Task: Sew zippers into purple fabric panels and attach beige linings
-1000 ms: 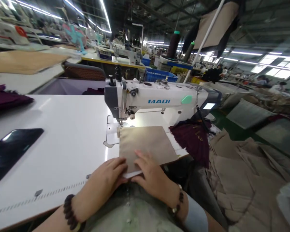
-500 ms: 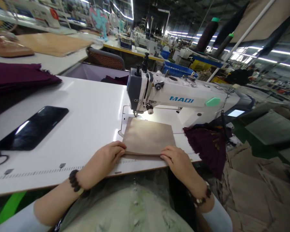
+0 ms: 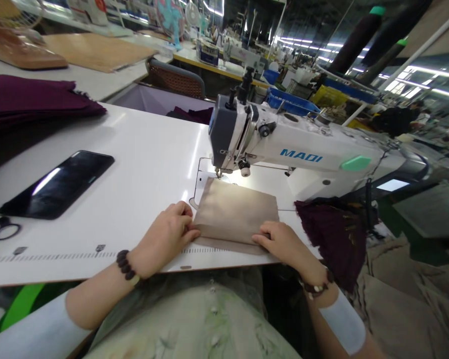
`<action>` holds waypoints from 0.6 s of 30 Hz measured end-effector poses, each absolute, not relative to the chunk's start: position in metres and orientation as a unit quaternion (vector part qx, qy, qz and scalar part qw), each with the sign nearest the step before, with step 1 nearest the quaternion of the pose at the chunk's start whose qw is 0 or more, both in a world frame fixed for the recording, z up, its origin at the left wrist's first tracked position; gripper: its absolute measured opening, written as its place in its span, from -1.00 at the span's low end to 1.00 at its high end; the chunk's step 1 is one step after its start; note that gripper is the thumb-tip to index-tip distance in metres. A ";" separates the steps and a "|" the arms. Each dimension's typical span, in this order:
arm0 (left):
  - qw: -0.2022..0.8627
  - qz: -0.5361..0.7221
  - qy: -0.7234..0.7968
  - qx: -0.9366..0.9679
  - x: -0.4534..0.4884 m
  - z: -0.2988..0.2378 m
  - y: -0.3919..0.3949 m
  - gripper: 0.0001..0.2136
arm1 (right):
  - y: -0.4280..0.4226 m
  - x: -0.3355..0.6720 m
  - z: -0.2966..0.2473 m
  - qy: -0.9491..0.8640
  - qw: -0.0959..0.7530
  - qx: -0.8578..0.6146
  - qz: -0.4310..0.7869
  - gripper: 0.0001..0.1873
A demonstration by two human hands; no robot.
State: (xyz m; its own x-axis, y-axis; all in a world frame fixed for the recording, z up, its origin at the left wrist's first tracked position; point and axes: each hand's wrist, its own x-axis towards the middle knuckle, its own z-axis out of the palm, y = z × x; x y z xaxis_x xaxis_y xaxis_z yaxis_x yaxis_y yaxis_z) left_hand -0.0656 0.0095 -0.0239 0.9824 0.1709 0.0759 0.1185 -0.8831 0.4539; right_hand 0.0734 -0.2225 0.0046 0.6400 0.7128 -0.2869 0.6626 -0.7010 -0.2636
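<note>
A beige fabric panel (image 3: 235, 209) lies on the white sewing table, its far left corner close to the needle of the sewing machine (image 3: 299, 139). Along the near edge, a lower layer of the cloth shows as a strip below the top one. My left hand (image 3: 175, 227) pinches the near left corner between thumb and fingers. At the near right corner, my right hand (image 3: 279, 242) grips the cloth, thumb and index finger on its edge. The machine's lamp lights the far part of the panel.
A black phone (image 3: 60, 184) with a ring strap lies on the left of the table (image 3: 145, 164). Dark purple fabric is stacked (image 3: 33, 102) at the far left. A purple piece (image 3: 333, 234) hangs off the right side. Beige panels (image 3: 404, 299) are piled at lower right.
The top layer's near edge has shifted away from me, so a strip of the lower layer now shows. Both hands still hold the corners. The camera view has turned slightly left.
</note>
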 end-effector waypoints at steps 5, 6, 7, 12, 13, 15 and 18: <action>0.183 0.128 0.033 0.974 -0.070 -0.026 0.009 -0.92 | -0.221 0.061 0.009 -0.370 0.041 -0.909 0.185 -0.83; 0.156 0.143 -0.003 0.977 -0.071 -0.026 0.009 -0.88 | -0.222 0.055 0.009 -0.382 0.044 -0.903 0.190 -0.74; 0.126 0.149 -0.042 0.980 -0.071 -0.025 0.009 -0.84 | -0.222 0.049 0.009 -0.406 0.044 -0.892 0.194 -0.62; -0.008 0.133 -0.149 0.980 -0.044 -0.019 0.016 -0.73 | -0.212 0.035 0.009 -0.541 -0.015 -0.835 0.093 -0.53; -0.021 0.126 -0.157 0.979 -0.034 -0.018 0.018 -0.72 | -0.207 0.038 0.009 -0.562 -0.017 -0.825 0.056 -0.55; -0.032 0.106 -0.172 0.979 -0.016 -0.017 0.021 -0.72 | -0.196 0.048 0.010 -0.615 -0.009 -0.789 0.021 -0.49; -0.020 0.082 -0.172 0.981 0.002 -0.018 0.024 -0.74 | -0.184 0.066 0.006 -0.657 0.001 -0.751 0.065 -0.41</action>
